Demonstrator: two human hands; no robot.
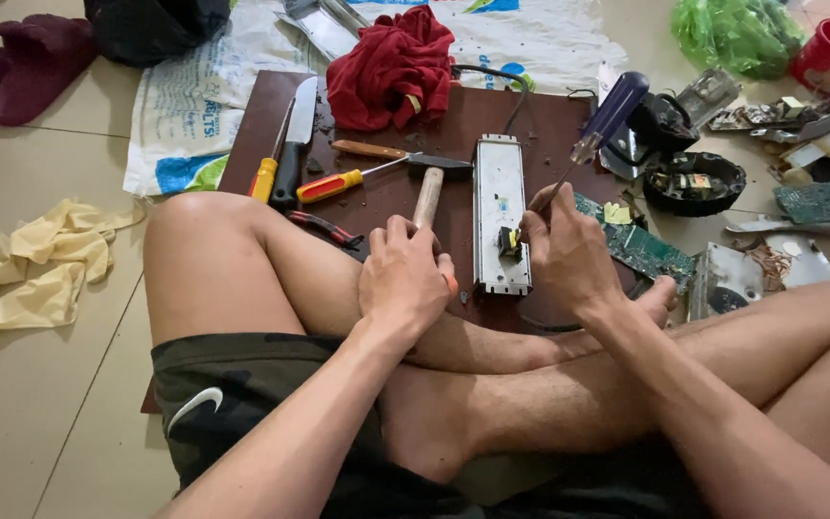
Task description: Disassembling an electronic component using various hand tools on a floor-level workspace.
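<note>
Brown wooden board [549,120] lies on the tiled floor in front of a person seated cross-legged. Red cloth [394,65] is bunched at its far edge. Long grey metal casing [500,207] lies lengthwise at mid-board.

Left hand [403,279] is clenched around the wooden handle of a hammer [428,190], head pointing away. Right hand [569,252] grips the shaft of a blue-handled screwdriver [599,125], tip set on a small yellow-and-black part [509,240] at the casing's near end.

Left of the hammer: a knife [295,144] and a red-and-yellow screwdriver [336,184].
</note>
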